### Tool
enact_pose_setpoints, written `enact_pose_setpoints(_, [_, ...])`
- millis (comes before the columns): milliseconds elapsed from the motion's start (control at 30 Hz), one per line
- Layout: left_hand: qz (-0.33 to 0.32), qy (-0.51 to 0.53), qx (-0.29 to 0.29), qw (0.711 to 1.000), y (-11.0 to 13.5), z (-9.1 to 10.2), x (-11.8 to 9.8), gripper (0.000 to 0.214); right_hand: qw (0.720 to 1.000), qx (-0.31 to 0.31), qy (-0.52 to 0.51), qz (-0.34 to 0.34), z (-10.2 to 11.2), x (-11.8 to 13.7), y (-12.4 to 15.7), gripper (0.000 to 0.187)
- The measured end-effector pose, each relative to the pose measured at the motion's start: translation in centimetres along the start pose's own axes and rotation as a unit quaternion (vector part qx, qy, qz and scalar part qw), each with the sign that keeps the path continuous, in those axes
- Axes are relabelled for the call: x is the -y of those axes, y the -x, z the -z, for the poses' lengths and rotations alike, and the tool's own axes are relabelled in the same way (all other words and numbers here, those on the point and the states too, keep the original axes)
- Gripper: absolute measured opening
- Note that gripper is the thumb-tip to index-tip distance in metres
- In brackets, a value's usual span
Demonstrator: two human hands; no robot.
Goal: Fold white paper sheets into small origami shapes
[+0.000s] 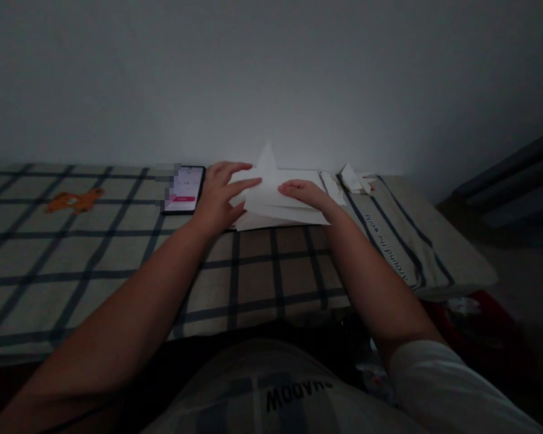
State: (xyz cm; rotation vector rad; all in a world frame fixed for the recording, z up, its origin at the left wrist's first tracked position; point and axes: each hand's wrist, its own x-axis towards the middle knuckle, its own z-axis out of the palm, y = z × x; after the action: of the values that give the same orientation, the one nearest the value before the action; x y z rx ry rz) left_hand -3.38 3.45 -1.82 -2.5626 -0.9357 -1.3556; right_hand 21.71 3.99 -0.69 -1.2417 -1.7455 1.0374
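A folded sheet of white paper (pixel 276 208) is between my two hands above the cloth, with a pointed flap standing up near its middle. My left hand (pixel 221 191) is at the sheet's left side, its fingers spread and the fingertips touching or just over the edge. On the right, my right hand (pixel 303 191) has its fingers pressed together on the paper, its thumb side hidden from clear view. More white paper lies flat behind and beneath the folded sheet.
A phone (pixel 187 191) with its screen lit lies left of my left hand. Farther left is an orange bear-shaped item (pixel 75 201). Small folded paper pieces (pixel 353 179) lie to the right. A checked cloth (pixel 117 259) covers the surface, which meets a wall (pixel 271 72) behind.
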Motion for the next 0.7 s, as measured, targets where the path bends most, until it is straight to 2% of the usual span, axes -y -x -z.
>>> enact_pose_setpoints(67, [-0.014, 0.019, 0.011, 1.000, -0.1, 0.1, -0.4, 0.020, 0.999, -0.002, -0.041, -0.037, -0.2, -0.3, -0.2, 0.012])
enact_pose_setpoints(133, [0.006, 0.047, 0.004, 0.999, -0.2, 0.2, -0.5, 0.014, 0.993, -0.003, -0.091, -0.069, -0.5, -0.6, -0.3, 0.013])
enact_pose_setpoints(167, [0.035, 0.064, -0.003, 0.997, -0.2, 0.3, -0.6, 0.014, 0.989, 0.003, -0.122, -0.083, -0.7, -0.7, -0.3, 0.016])
enact_pose_setpoints(233, [0.128, 0.109, -0.015, 0.986, -0.3, 0.3, -0.7, 0.023, 0.975, -0.042, -0.201, -0.088, -0.8, -0.7, -0.3, 0.026])
enact_pose_setpoints(333, [0.285, 0.197, -0.013, 0.938, -0.5, 0.5, -0.8, 0.032, 0.955, -0.079, -0.283, -0.033, -0.7, -0.2, 0.0, 0.041])
enact_pose_setpoints(400, [0.350, 0.250, 0.010, 0.903, -0.5, 0.6, -0.9, 0.035, 0.947, -0.084, -0.310, 0.013, -0.5, 0.3, 0.3, 0.052])
enact_pose_setpoints(533, [0.405, 0.313, 0.055, 0.857, -0.5, 0.5, -1.0, 0.034, 0.947, -0.131, -0.284, 0.073, -0.7, 0.6, 0.5, 0.044])
enact_pose_setpoints(600, [0.428, 0.359, 0.048, 0.828, -0.6, 0.5, -1.1, 0.030, 0.948, -0.148, -0.275, 0.064, -0.9, 0.4, 0.4, 0.040])
enact_pose_setpoints(700, [0.449, 0.461, 0.044, 0.765, -0.9, 0.7, -1.5, 0.027, 0.950, -0.132, -0.281, 0.022, -1.0, 0.1, 0.2, 0.034])
